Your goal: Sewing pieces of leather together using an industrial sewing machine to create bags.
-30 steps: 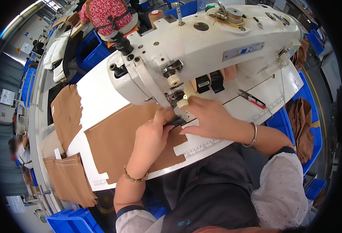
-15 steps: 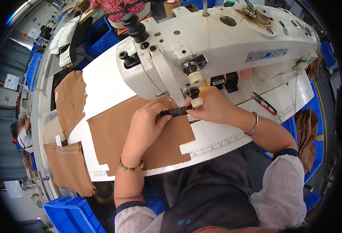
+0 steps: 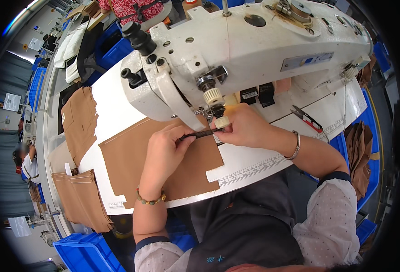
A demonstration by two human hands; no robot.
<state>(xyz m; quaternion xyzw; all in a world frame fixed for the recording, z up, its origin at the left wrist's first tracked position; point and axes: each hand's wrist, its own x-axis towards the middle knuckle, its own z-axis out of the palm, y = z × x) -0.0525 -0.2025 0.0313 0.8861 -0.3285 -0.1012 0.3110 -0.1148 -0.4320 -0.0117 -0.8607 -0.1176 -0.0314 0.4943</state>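
A brown fabric panel (image 3: 132, 163) lies flat on the white sewing table (image 3: 113, 95) under the white sewing machine (image 3: 254, 50). My left hand (image 3: 166, 152) rests on the panel and pinches the left end of a thin dark strip (image 3: 204, 134). My right hand (image 3: 240, 127) grips the strip's other end just below the needle bar and presser foot (image 3: 215, 111). The strip is stretched between both hands over the fabric. A bracelet sits on each wrist.
More brown fabric pieces (image 3: 79, 122) lie at the table's left and hang off its edge (image 3: 82, 199). Thread snips (image 3: 306, 119) rest at the right of the machine. Blue bins (image 3: 84, 254) stand below. Brown fabric (image 3: 361, 154) hangs at right. Another person sits at the far left (image 3: 25, 161).
The view has shifted closer to the machine head. Both hands stay at the needle with the dark strip; the right hand has edged up under the presser foot.
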